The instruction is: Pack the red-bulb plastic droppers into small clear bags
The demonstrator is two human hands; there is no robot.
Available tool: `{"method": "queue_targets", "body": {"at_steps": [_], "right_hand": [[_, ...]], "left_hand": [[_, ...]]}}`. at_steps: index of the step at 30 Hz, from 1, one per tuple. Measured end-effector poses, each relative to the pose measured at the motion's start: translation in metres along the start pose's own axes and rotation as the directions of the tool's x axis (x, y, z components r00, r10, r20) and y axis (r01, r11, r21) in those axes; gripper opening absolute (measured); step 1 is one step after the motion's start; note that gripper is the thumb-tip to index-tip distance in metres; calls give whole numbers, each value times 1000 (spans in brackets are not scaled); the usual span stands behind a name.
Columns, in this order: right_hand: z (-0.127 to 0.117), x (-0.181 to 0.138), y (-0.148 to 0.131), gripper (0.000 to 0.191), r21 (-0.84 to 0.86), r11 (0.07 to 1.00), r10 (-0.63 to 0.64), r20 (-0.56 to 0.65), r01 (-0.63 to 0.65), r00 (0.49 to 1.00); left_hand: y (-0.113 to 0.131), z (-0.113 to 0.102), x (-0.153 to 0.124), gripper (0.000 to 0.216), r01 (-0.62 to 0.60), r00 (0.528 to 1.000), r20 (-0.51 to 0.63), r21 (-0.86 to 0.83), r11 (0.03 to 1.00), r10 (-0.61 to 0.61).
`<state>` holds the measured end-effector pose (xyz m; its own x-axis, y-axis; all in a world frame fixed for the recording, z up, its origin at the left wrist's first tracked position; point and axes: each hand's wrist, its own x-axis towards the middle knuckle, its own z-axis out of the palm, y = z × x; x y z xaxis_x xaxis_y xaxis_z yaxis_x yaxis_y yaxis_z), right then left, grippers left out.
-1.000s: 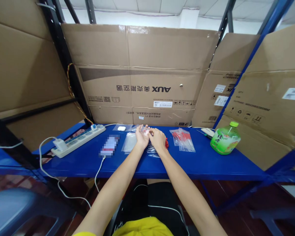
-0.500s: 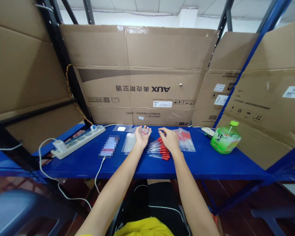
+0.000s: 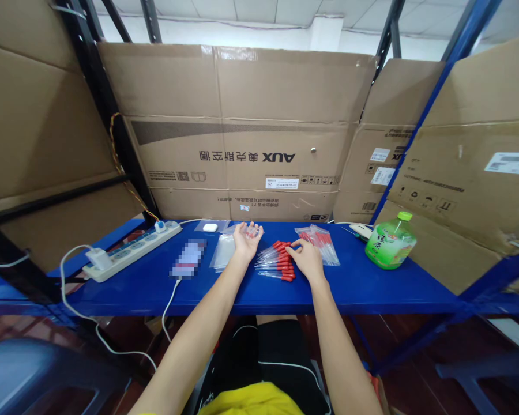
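Note:
My left hand [image 3: 247, 241] is turned palm up with its fingers curled. A clear plastic bag [image 3: 230, 229] with faint red in it lies in and behind these fingers; its contents are too small to tell. My right hand [image 3: 308, 258] reaches down to a pile of clear droppers with red bulbs [image 3: 281, 265]. Its thumb and index finger close on the red bulb of a dropper at the pile's right edge. Beyond that hand lie clear bags filled with red-bulbed droppers [image 3: 326, 246]. Flat clear bags [image 3: 222, 253] are stacked left of my left wrist.
On the blue table [image 3: 372, 291] a green drink bottle [image 3: 390, 242] stands at the right. Left are a charging phone [image 3: 188, 258], a white power strip [image 3: 134, 251] and a small white case [image 3: 210, 227]. Cardboard panels [image 3: 242, 92] wall the back and sides.
My right hand has moved from close by my left hand back to the red bulbs of the dropper pile. My left hand stays palm up. The whole view has shifted slightly.

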<state>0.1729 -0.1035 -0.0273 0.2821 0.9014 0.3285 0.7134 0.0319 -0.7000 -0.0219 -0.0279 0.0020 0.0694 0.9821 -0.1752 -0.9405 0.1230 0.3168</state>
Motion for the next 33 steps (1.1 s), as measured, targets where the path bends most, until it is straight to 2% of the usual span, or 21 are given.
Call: {"method": "queue_targets", "body": {"at_steps": [2, 3, 6, 8, 10, 18, 22, 25, 28, 31, 33], "right_hand": [[2, 0, 1, 23, 222, 974, 43, -33, -35, 999], [2, 0, 0, 27, 361, 931, 75, -53, -51, 996], [3, -3, -9, 38, 702, 712, 168, -164, -5, 972], [3, -7, -19, 41, 792, 603, 196, -264, 97, 944], [4, -12, -30, 41, 810, 564, 185, -316, 162, 931], [36, -21, -70, 26, 751, 636, -28, -209, 179, 977], [54, -13, -77, 19, 755, 626, -184, -100, 194, 978], [61, -5, -77, 13, 723, 663, -206, -74, 195, 976], [62, 3, -78, 8, 588, 780, -210, -75, 214, 975], [60, 7, -84, 9, 324, 917, -218, -88, 235, 972], [59, 7, -91, 9, 128, 969, -197, -124, 212, 973]], "left_hand": [[0, 0, 1, 7, 3, 1000, -6, -10, 1000, -3], [1, 0, 1, 7, 3, 1000, -12, -17, 1000, -3], [2, 2, 2, 8, -2, 1000, -25, -40, 999, 1], [3, 3, 1, 8, -4, 1000, -21, -49, 999, 3], [3, 3, 0, 8, 0, 1000, -11, -56, 998, -1], [-3, 6, -2, 8, 46, 998, 41, -46, 998, -44], [-5, 8, -2, 6, 36, 997, 72, -40, 999, -33], [-5, 8, -1, 4, 46, 995, 92, -19, 999, -44], [-6, 8, -1, 4, 52, 991, 120, 21, 998, -54], [-8, 8, -2, 4, 56, 988, 138, 63, 996, -64], [-9, 8, -2, 8, 59, 987, 142, 79, 995, -70]]}}
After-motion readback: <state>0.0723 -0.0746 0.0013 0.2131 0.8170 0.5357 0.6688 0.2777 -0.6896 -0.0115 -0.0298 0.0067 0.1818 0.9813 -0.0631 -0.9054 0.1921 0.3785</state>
